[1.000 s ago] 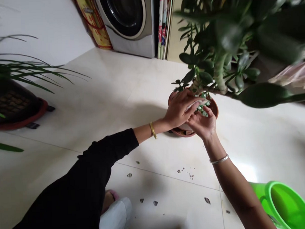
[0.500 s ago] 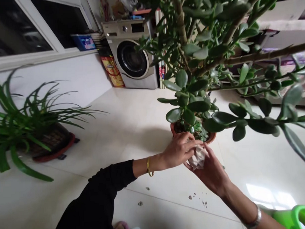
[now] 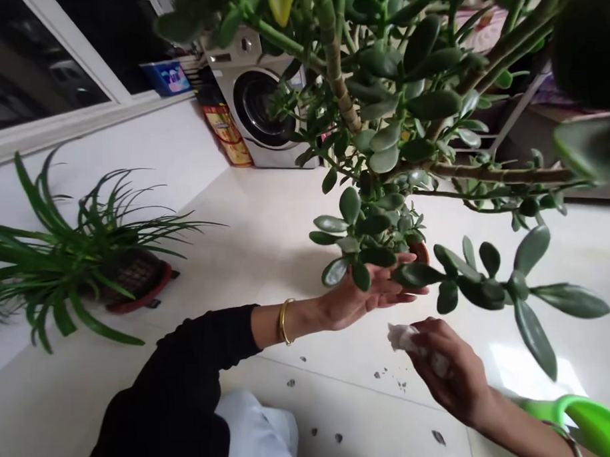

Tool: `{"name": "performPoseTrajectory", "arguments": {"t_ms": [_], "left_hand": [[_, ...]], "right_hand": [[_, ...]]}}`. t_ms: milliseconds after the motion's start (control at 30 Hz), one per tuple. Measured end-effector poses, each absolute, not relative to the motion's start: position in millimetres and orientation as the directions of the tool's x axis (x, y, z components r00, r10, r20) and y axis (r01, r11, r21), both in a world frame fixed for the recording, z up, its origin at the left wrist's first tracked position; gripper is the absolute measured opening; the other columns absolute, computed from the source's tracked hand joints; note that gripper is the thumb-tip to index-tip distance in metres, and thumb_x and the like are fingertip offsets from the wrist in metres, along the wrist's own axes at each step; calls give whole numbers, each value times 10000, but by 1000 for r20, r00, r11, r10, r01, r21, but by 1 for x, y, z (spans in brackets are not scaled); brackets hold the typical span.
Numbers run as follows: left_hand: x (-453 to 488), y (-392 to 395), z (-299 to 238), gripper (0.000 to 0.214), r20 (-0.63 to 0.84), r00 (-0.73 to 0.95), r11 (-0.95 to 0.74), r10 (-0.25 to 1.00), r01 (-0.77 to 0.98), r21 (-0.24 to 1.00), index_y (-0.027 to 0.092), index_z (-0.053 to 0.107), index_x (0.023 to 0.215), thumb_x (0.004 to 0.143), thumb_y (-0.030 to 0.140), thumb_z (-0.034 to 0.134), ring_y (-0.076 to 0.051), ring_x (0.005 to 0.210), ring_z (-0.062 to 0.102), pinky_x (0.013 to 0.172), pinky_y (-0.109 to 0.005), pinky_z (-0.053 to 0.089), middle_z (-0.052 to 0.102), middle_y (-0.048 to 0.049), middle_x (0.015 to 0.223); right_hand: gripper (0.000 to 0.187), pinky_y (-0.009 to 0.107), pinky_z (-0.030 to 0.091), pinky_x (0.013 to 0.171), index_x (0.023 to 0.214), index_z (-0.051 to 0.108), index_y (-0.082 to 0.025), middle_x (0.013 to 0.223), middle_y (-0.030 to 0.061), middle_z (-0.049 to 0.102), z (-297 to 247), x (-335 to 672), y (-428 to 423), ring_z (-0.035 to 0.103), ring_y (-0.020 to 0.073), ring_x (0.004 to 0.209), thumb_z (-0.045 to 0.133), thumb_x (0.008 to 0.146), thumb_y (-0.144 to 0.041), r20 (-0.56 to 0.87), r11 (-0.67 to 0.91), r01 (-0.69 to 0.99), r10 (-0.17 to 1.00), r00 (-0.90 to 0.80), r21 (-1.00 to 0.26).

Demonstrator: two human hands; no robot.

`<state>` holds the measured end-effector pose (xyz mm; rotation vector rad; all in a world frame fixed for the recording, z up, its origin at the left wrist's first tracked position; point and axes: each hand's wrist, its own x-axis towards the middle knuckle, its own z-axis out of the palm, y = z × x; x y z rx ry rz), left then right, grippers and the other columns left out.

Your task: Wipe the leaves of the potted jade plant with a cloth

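Tissue (image 3: 401, 337), probably; right hand (image 3: 456, 371) curled around it.

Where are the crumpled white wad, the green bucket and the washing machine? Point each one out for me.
Crumpled white wad (image 3: 403, 337): head view, on its exposed end.
Green bucket (image 3: 561, 409): head view, on its rim.
Washing machine (image 3: 257, 109): head view, on its round dark door.

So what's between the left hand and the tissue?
In the head view, only pale floor shows between the left hand and the tissue.
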<state>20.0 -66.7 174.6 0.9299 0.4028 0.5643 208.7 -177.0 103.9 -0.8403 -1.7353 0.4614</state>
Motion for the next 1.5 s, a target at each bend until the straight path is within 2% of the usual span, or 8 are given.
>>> {"name": "performPoseTrajectory", "arguments": {"t_ms": [100, 300, 433, 633, 800, 1100, 1333, 1500], "left_hand": [[25, -64, 176, 490, -90, 781, 471, 618, -276, 838, 263, 762, 1253, 816, 470, 841, -282, 1238, 716, 1165, -477, 507, 775, -93, 1281], [37, -66, 165, 387, -154, 765, 512, 626, -253, 821, 463, 816, 998, 635, 591, 843, -367, 1231, 721, 1008, -546, 576, 819, 30, 1070], [43, -72, 176, 546, -181, 764, 579, 620, -289, 762, 374, 748, 1244, 738, 569, 804, -344, 1209, 721, 1002, -545, 595, 803, -34, 1155], [41, -83, 194, 535, -208, 742, 647, 637, -368, 668, 255, 722, 1263, 786, 456, 856, -346, 1220, 710, 1084, -554, 546, 791, -89, 1221], [32, -85, 191, 551, -221, 727, 676, 651, -423, 603, 242, 706, 1300, 793, 352, 893, -323, 1213, 713, 1116, -520, 521, 773, -101, 1284], [21, -84, 195, 507, -230, 752, 704, 618, -399, 588, 236, 790, 1139, 699, 421, 962, -192, 946, 736, 911, -323, 548, 813, -47, 1106], [25, -89, 197, 390, -226, 713, 650, 663, -399, 647, 224, 804, 1040, 718, 410, 921, -244, 1099, 711, 943, -336, 527, 798, -61, 1166], [25, -84, 193, 355, -242, 726, 640, 644, -337, 690, 249, 808, 1053, 751, 420, 881, -259, 1119, 706, 919, -340, 537, 809, -52, 1082]], "right_hand": [[718, 366, 634, 661, 1436, 559, -431, 1133, 76, 784, 107, 212, -178, 775, 256, 888, 674, 858, -21, 653, 666, 369, 735, -182, -648], [453, 409, 632, 735, 1317, 621, -361, 1117, 100, 727, 126, 189, -193, 731, 283, 952, 690, 907, -182, 464, 403, 472, 886, 14, -784], [308, 448, 610, 850, 1237, 648, -338, 1162, 95, 643, 141, 164, -208, 665, 279, 1046, 678, 942, -255, 317, 173, 447, 909, 271, -878], [244, 422, 558, 882, 1218, 647, -283, 1140, 78, 606, 147, 121, -219, 613, 246, 1056, 660, 974, -285, 327, 8, 436, 675, 662, -900], [218, 402, 546, 892, 1196, 636, -215, 1118, 77, 621, 146, 80, -208, 618, 210, 1029, 651, 985, -265, 390, -42, 452, 439, 809, -891], [296, 422, 597, 925, 1259, 710, -237, 1146, 97, 634, 148, 72, -190, 668, 217, 1052, 672, 966, -206, 644, -101, 716, 365, 673, -691], [292, 455, 616, 915, 1266, 753, -209, 1168, 124, 578, 120, 58, -154, 644, 261, 1144, 658, 993, -255, 699, -182, 725, 194, 689, -664], [385, 483, 571, 951, 1384, 692, -232, 1252, 159, 651, 109, 60, -159, 613, 273, 1167, 629, 1005, -213, 750, -297, 819, 333, 571, -491]]}}
